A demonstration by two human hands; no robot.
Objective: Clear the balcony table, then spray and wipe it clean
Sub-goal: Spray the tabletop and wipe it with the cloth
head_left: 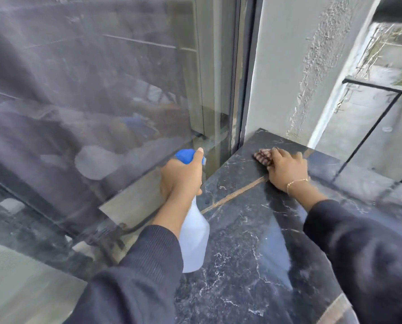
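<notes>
A black marble table (pixel 249 242) with white veins and a tan seam fills the lower right. My left hand (pixel 181 178) grips the neck of a translucent white spray bottle (pixel 194 239) with a blue nozzle (pixel 184 155), held over the table's left edge. My right hand (pixel 287 168) presses a brownish checked cloth (pixel 262 156) flat on the far part of the tabletop, near the wall corner. Most of the cloth is hidden under the fingers.
A large glass door (pixel 97 94) with a dark frame runs along the left of the table. A grey rough-plastered wall (pixel 295 66) stands behind it. A black metal railing with glass (pixel 373 122) borders the right side.
</notes>
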